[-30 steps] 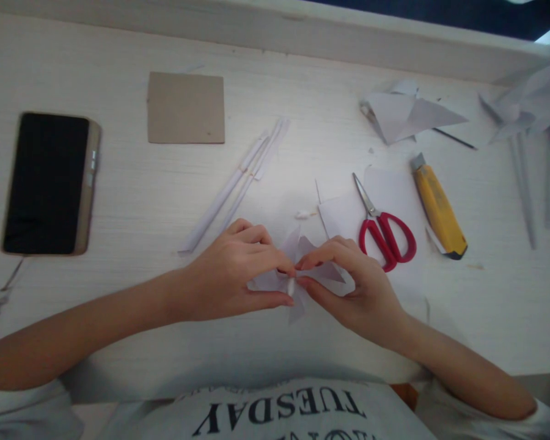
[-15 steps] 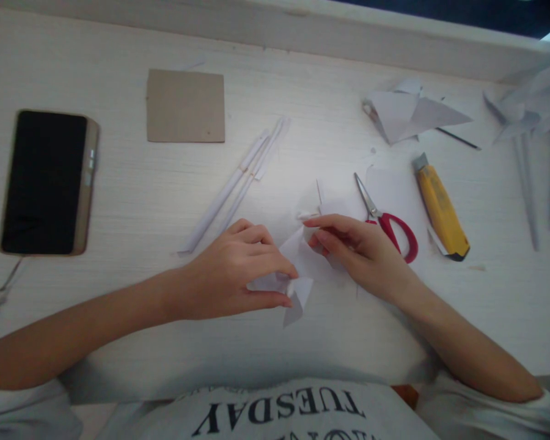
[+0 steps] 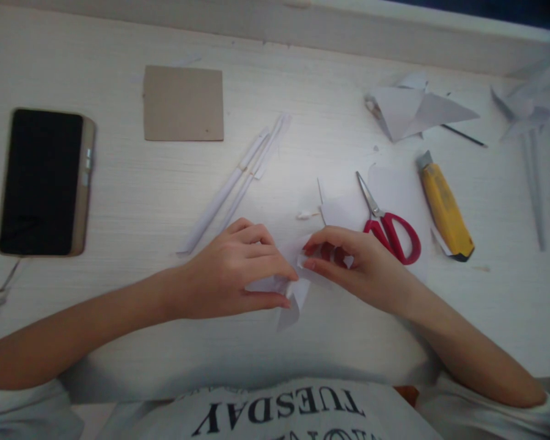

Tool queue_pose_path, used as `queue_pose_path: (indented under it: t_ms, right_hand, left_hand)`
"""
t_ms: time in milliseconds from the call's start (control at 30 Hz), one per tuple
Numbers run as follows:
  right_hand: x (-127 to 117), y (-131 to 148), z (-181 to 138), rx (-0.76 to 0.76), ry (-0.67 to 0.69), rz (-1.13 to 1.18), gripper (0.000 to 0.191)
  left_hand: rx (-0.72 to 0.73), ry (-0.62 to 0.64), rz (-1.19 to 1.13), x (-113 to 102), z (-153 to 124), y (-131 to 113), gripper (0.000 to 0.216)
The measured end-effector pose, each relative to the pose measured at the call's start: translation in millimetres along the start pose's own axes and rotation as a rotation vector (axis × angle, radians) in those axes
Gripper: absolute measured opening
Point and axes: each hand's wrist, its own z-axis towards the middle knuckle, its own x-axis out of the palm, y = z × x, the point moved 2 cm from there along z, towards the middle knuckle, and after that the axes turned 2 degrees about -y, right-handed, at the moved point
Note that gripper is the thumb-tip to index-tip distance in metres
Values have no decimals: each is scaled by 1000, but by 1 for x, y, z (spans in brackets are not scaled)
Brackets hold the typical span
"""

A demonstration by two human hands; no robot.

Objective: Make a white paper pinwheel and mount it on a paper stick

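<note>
A cut piece of white paper with pointed flaps is between my two hands, above the table. My left hand pinches it near the middle, thumb and index finger closed on a curled flap. From the other side, my right hand grips another corner of the same paper between thumb and fingertips, bending it inward. Part of the sheet is hidden under my left fingers. Just beyond my right hand lie a small white-tipped cotton swab piece and red-handled scissors.
Rolled paper sticks lie left of centre, below a brown cardboard piece. A phone lies at far left. On the right are a yellow box cutter, a folded paper shape and paper pinwheels.
My right hand has come down and closer to my left, bringing a paper corner toward the middle. My left hand keeps its pinch almost unmoved. The view has shifted slightly.
</note>
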Motion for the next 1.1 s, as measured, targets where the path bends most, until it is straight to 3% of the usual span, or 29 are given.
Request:
queue_pose_path:
  t_ms: [167, 433, 600, 700, 1100]
  right_hand:
    - [2, 2, -3, 26, -36, -45, 12]
    - [-2, 7, -5, -110, 4, 57, 5]
    - [0, -1, -3, 6, -7, 141, 12]
    - [2, -3, -2, -10, 20, 144, 16]
    - [-1, 1, -3, -187, 187, -107, 16]
  left_hand:
    - [52, 9, 23, 0, 0, 1, 15]
    - [121, -51, 70, 1, -2, 1, 13]
    - [139, -69, 75, 2, -2, 1, 13]
    - [161, -47, 89, 2, -2, 2, 14]
    - [191, -38, 94, 3, -3, 4, 15]
